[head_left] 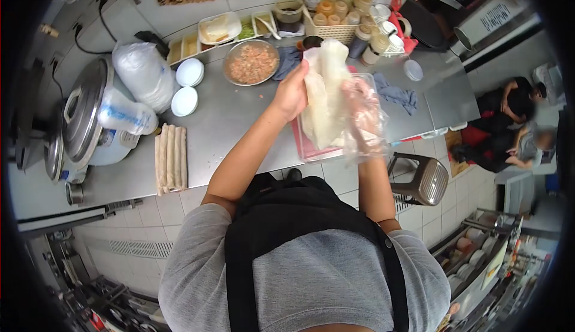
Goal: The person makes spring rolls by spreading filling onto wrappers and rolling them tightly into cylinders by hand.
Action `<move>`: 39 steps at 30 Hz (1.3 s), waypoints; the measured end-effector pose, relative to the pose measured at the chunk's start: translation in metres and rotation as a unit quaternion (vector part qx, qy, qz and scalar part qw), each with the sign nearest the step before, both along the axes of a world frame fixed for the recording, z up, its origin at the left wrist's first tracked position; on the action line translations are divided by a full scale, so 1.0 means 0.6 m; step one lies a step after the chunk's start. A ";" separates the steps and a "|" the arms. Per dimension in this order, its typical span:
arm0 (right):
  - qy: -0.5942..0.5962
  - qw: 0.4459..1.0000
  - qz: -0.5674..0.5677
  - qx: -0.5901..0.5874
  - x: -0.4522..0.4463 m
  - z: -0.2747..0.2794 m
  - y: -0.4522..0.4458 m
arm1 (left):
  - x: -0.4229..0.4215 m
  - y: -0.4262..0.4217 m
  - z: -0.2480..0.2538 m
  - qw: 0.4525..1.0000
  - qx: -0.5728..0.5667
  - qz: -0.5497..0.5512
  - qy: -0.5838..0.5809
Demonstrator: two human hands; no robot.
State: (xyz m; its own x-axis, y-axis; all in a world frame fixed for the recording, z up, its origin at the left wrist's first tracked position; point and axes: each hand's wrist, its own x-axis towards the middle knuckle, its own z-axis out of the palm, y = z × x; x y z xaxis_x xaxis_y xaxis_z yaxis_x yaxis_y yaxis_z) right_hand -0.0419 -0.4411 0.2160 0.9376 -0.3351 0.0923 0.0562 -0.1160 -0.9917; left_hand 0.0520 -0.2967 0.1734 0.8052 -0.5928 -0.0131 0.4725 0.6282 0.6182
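My left hand [291, 95], bare, grips the left edge of some thin, pale wrapper sheets [323, 101], its thumb up along the side. The sheets are raised, folded and drooping, so their number cannot be told. My right hand [364, 116] wears a loose clear plastic glove and has its fingers closed at the sheets' right edge; the fingertips are partly hidden. Below the sheets lies a clear tray with a pinkish-red base [308, 151]. Left of it stands a metal bowl of pinkish chopped filling [253, 62]. Several long pale rolls [171, 158] lie side by side near the counter's front edge.
White bowls [190, 73], a plastic bag [141, 74] and a large lidded pot [90, 110] stand left. Behind are condiment containers [218, 29] and a bottle basket [335, 31]. A blue cloth [396, 92] and a stool [428, 179] are right; two people sit beyond.
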 end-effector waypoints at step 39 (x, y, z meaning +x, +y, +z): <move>0.062 0.669 0.375 -0.638 0.342 -0.218 0.253 | -0.079 0.484 -0.314 0.610 0.736 0.281 -0.087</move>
State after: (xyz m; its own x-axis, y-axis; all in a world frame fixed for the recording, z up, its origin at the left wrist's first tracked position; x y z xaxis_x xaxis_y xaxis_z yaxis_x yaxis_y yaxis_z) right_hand 0.1636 -0.2890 0.0851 0.8253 0.5119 -0.2386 0.4998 -0.8587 -0.1133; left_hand 0.0048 -0.0064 -0.0150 0.9410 0.3278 -0.0840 0.2851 -0.6344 0.7185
